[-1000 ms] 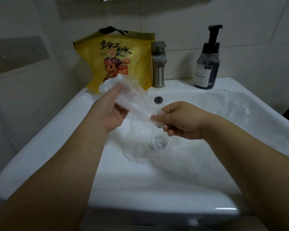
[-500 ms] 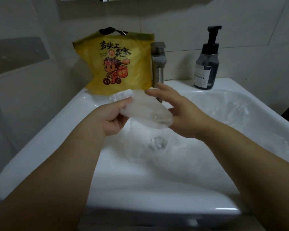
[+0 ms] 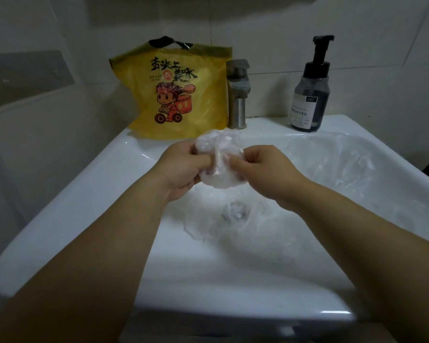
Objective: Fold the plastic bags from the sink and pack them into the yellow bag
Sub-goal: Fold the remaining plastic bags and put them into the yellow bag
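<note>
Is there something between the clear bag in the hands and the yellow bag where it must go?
Nothing visible. The left hand and right hand hold the clear bag over the sink, and the yellow bag stands directly behind it. The faucet stands right of that path.

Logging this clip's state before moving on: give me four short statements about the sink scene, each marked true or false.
1. The left hand and the right hand both grip a bunched clear plastic bag above the sink. True.
2. The yellow bag lies flat inside the sink. False: it stands upright on the back ledge, left of the faucet.
3. A dark pump bottle stands right of the faucet. True.
4. The sink holds no other plastic. False: more clear plastic lies in it.
</note>
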Available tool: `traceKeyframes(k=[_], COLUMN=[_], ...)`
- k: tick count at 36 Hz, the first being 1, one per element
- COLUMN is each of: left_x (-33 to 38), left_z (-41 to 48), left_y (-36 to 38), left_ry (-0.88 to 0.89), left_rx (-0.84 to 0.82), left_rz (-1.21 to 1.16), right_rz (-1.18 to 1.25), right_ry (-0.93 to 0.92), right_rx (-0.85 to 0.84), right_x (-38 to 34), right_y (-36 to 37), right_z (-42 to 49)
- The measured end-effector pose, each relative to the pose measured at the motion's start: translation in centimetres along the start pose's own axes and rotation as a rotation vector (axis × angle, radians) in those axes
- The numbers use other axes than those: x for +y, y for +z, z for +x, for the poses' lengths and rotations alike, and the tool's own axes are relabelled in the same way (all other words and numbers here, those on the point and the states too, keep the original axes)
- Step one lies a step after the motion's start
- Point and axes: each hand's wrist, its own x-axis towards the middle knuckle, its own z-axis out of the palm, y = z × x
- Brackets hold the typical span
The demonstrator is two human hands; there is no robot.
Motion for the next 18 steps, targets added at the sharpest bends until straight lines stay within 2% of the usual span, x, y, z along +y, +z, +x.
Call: traceKeyframes(k=[7,12,15,18], left_x=[0.3,-0.1,0.3,1.1], left_z=[-0.6,-0.9,-1.1,-1.3], left_y=[0.2,0.4,0.4,0.0], left_ry=[0.050,0.036,0.018,-0.034], left_rx=[-0.196,-0.213,-0.247,-0.323], left_rz=[-0.015,0.066,0.072,-0.038], right_rz=[0.152,0.422,0.340,0.195], right_ry=[0.153,0.306,0.239,0.198], right_rx=[0.089,-0.090,0.017,0.118], right_x=[0.1,-0.2,-0.1,0.0], right_y=[-0.5,-0.4,-0.3,-0.6], right_z=[0.5,0.2,0.5,0.7])
